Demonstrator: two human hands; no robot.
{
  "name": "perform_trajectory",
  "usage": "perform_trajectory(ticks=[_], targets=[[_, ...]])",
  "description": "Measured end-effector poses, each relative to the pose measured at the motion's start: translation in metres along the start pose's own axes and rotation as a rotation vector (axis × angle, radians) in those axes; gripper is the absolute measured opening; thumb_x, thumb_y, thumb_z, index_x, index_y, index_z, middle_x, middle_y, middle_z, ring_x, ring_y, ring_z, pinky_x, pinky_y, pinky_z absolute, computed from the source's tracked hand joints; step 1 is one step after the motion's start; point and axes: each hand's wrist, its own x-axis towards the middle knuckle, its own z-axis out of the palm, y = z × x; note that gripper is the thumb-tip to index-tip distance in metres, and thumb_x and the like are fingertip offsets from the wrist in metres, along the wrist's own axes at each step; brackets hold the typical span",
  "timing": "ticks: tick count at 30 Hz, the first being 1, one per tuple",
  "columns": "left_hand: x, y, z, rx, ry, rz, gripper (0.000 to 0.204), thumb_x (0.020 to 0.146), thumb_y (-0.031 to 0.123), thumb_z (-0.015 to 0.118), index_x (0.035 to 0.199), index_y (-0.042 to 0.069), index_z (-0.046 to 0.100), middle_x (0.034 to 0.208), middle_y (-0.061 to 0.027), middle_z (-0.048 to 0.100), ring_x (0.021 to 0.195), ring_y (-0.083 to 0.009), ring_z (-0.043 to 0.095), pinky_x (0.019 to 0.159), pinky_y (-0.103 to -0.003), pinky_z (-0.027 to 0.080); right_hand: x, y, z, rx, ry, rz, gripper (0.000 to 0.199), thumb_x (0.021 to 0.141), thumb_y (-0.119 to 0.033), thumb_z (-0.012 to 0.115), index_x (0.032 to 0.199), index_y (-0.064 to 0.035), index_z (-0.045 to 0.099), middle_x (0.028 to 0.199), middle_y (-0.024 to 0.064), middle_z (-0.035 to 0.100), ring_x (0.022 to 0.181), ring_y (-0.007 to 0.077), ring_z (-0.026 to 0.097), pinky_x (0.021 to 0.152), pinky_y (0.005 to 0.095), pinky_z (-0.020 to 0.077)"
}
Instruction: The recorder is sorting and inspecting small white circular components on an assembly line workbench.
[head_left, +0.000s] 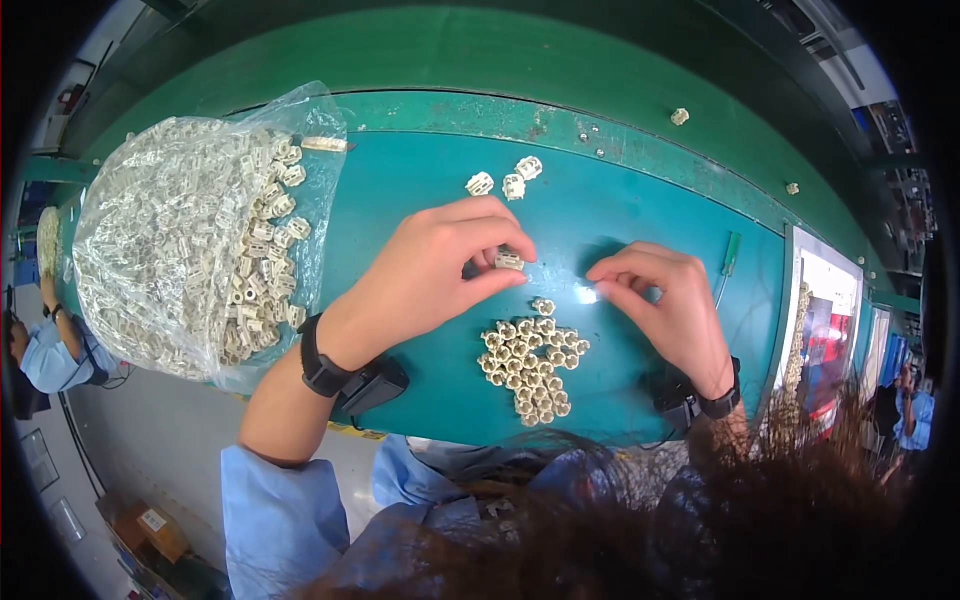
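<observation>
Between thumb and fingers, my left hand (455, 250) grips a small cream plastic part (509, 260) with dark slots in its side. My right hand (655, 295) is a little way to the right, its thumb and forefinger pinched together. Whatever is in that pinch, if anything, is too small to make out; a bright glare lies on the mat just beside it. Below both hands, a cluster of cream ring-shaped parts (532, 365) stands with the openings facing up. Three loose slotted parts (514, 187) lie beyond my left hand.
A large clear plastic bag (165, 240) full of cream parts spills open at the left of the green table (400, 165). A green-handled screwdriver (731, 250) lies at the right, near a white-framed panel (825, 300). Other people are at both edges.
</observation>
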Motion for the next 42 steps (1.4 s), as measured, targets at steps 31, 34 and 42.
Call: perform_trajectory(ticks=[31,34,42], targets=[[0.004,0.0,0.015,0.149,0.036,0.179,0.023,0.09,0.008,0.089,0.113,0.01,0.083,0.109,-0.0066,0.083,0.105,-0.03,0.076,0.092,-0.041,0.063,0.004,-0.009,0.016,-0.149,0.035,-0.061,0.014,0.092,0.001,0.085,0.106,-0.004,0.083,0.088,0.0052,0.069,0.065,0.0146,0.056,0.061,0.0326,0.0462],[0.002,0.0,0.015,0.148,0.031,0.173,0.023,0.091,0.009,0.089,0.113,0.01,0.083,0.109,-0.0068,0.083,0.104,-0.0299,0.076,0.092,-0.041,0.063,0.004,-0.007,0.012,-0.135,0.073,-0.06,0.014,0.092,0.0,0.085,0.106,-0.0043,0.083,0.088,0.0046,0.068,0.065,0.0142,0.055,0.061,0.0324,0.0448],[0.002,-0.002,0.017,0.146,0.037,0.174,0.023,0.091,0.009,0.089,0.114,0.01,0.084,0.107,-0.0067,0.083,0.103,-0.0295,0.077,0.09,-0.041,0.063,0.004,-0.01,0.009,-0.197,0.079,-0.065,0.017,0.089,-0.002,0.089,0.105,-0.0047,0.083,0.087,0.0042,0.068,0.066,0.0143,0.057,0.061,0.0327,0.0467]])
